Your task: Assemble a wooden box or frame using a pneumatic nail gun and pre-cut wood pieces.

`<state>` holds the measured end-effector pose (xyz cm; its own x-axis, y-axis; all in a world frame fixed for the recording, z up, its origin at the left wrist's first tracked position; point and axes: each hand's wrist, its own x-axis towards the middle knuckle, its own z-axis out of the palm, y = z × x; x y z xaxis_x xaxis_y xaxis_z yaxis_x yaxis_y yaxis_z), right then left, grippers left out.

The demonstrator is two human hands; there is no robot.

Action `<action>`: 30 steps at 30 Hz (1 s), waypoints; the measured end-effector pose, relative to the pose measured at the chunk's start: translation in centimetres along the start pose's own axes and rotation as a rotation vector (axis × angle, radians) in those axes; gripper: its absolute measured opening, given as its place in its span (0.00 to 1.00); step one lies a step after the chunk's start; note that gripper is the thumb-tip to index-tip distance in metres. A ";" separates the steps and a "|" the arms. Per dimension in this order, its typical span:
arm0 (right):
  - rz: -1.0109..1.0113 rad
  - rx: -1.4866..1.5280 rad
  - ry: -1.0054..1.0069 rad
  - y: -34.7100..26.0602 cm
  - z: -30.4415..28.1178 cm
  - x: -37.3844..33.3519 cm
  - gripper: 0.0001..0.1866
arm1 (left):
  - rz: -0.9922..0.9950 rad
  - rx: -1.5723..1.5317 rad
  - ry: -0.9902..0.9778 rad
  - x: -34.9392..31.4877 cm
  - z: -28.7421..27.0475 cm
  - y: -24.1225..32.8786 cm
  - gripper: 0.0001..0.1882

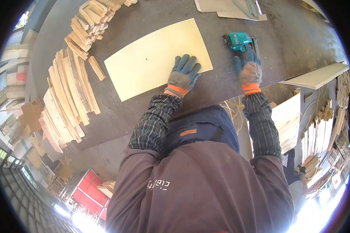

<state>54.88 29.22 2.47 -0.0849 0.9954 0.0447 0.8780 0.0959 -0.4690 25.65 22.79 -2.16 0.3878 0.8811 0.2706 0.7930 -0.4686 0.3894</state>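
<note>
My left hand (184,74), in a blue and grey glove with an orange cuff, lies flat with fingers apart on a pale yellow rectangular board (151,54). The board rests on a dark worktable (116,116) and has a small dark mark near its middle. To its right, a teal nail gun (238,40) lies on the table. My right hand (250,72), gloved the same way, reaches to the gun's near side. Its thumb stands apart from the fingers, which overlap the gun's handle end; whether they touch it I cannot tell.
Long wooden strips (68,87) lie in a row at the left, with short wooden blocks (90,19) piled behind them. A single short strip (97,68) is beside the board. Pale sheets (225,7) lie at the far edge. A light panel (319,76) juts out at the right.
</note>
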 end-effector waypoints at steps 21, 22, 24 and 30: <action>0.557 0.716 -0.474 -1.1 -6.4 -3.8 0.17 | -0.023 -0.012 0.006 0.1 -0.2 -0.1 0.19; 0.556 0.717 -0.479 -2.0 -6.8 -4.2 0.17 | -0.022 -0.010 0.007 0.1 -0.1 -0.1 0.19; 0.555 0.725 -0.657 -4.8 -7.8 -4.0 0.14 | -0.025 -0.007 0.007 0.0 -0.1 -0.1 0.19; 0.527 0.737 -0.720 -4.6 -5.6 -4.9 0.15 | -0.033 -0.030 0.024 -0.1 0.1 0.0 0.19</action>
<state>53.84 23.91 9.35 -0.2468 0.6581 -0.7113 0.4168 -0.5906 -0.6910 25.64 22.72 -2.26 0.3499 0.8945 0.2783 0.7904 -0.4413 0.4248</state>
